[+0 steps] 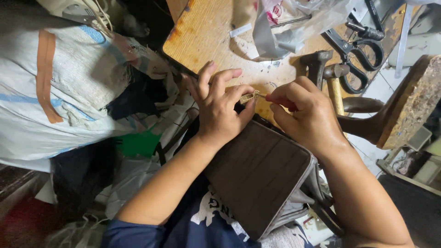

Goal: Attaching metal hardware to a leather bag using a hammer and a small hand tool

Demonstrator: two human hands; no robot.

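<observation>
At frame centre, the left hand (pixel 219 110) pinches a small brass metal fitting (pixel 248 97) atop the brown textured leather bag (pixel 257 174); the right hand (pixel 305 112) grips a red-handled tool (pixel 281 101) against it. The bag's open side shows grey lining, contents hidden.

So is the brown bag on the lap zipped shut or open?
Open. The brown bag gapes along its right edge, where grey lining shows and the zipper hangs loose.
</observation>
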